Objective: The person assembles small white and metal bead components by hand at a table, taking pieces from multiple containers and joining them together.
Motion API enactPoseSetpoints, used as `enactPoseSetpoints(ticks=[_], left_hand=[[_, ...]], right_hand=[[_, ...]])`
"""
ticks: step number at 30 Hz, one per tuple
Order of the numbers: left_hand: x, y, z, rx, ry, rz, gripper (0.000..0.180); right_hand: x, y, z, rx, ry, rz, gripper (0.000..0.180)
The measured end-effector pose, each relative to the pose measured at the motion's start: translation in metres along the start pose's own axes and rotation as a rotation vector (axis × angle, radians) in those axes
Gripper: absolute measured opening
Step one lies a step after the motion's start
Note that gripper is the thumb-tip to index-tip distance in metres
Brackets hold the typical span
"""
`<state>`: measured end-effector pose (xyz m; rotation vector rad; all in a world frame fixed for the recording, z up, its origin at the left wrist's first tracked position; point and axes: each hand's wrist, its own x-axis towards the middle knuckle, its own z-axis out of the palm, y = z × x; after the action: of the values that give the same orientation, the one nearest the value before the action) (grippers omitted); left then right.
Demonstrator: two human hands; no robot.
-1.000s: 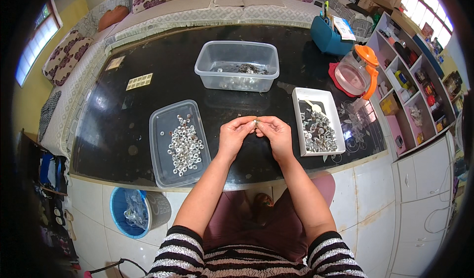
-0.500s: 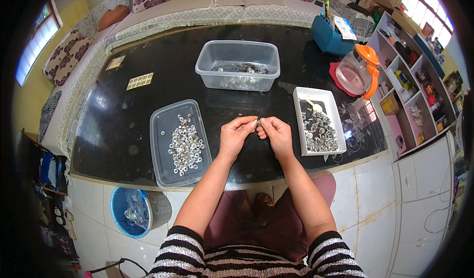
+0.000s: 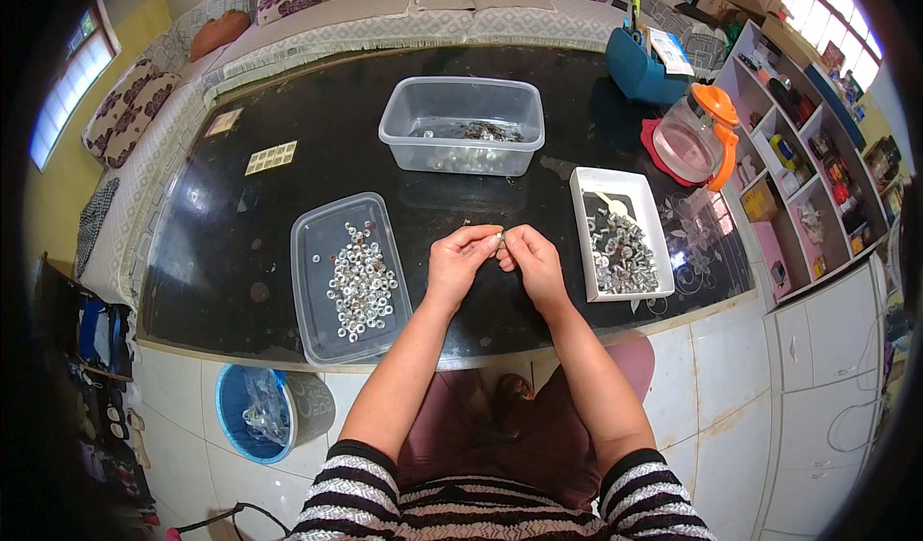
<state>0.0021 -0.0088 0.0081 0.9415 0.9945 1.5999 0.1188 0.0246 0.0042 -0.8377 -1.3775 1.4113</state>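
Metal piece is pinched in curled left hand and right hand.

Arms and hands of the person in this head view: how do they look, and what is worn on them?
The sleeves have black and white stripes, each ending in a black band. Both forearms are bare. The left hand and right hand wear no gloves.

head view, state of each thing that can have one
Left hand, pinching small metal piece
Right hand, pinching the same piece
Clear tub, open, metal parts inside
Clear tray, flat, holding loose metal rings
White box, open, holding metal hardware
Clear pitcher, upright, orange lid on
Wastebasket, open, plastic inside
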Motion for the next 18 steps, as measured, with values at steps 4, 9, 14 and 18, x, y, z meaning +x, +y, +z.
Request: enactPoseSetpoints(ticks=[4,9,14,18], left_hand=[[0.0001,-0.0005,-0.0023,0.024,-0.013,-0.017,0.015],[0.0008,-0.0010,-0.0033,0.008,-0.031,-0.042,0.015],[0.0005,-0.0009,-0.0025,-0.017,-0.027,-0.035,0.015],[-0.0002,0.0000,-0.0018,-0.024,-0.028,-0.012,0.015]], right_hand=[[-0.0030,-0.0060,-0.0017,-0.042,-0.090,0.050,0.027],[-0.0038,-0.0049,-0.0005,-0.090,-0.110,0.045,0.029],[-0.0034,-0.0002,-0.0007,-0.095,-0.070,0.014,0.030],[-0.0038,-0.0032,0.0007,-0.099,-0.071,0.022,0.027]])
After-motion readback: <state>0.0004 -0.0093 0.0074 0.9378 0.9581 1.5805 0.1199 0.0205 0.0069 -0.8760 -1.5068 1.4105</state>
